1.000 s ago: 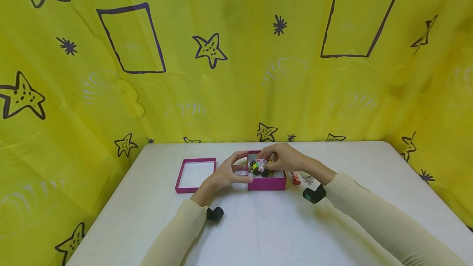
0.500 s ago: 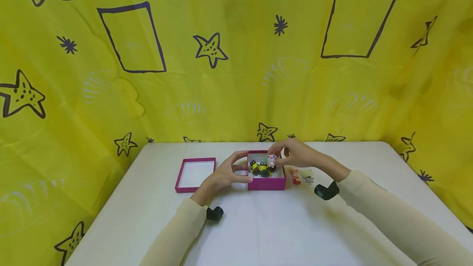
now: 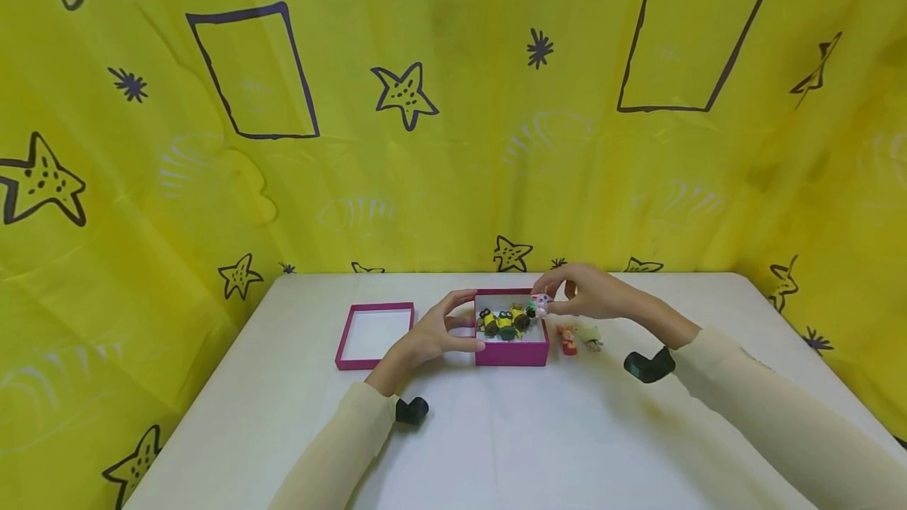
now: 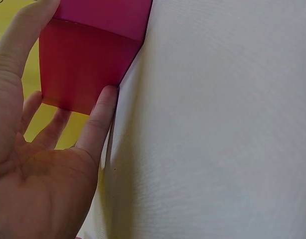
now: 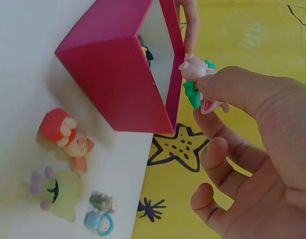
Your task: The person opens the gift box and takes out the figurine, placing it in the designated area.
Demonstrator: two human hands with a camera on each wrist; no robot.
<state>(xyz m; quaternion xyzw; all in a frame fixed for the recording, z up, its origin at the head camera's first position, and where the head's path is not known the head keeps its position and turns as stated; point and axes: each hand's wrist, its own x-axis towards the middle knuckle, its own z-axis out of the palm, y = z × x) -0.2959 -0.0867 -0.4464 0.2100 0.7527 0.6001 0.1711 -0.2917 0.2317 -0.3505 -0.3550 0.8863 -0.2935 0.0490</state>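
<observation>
Box | left fingers spread, holding its side | right fingers pinching pink figurine

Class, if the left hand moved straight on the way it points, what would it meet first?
The left hand would likely meet the pink box, whose end it seems to touch.

Lid left of box, figurines right
</observation>
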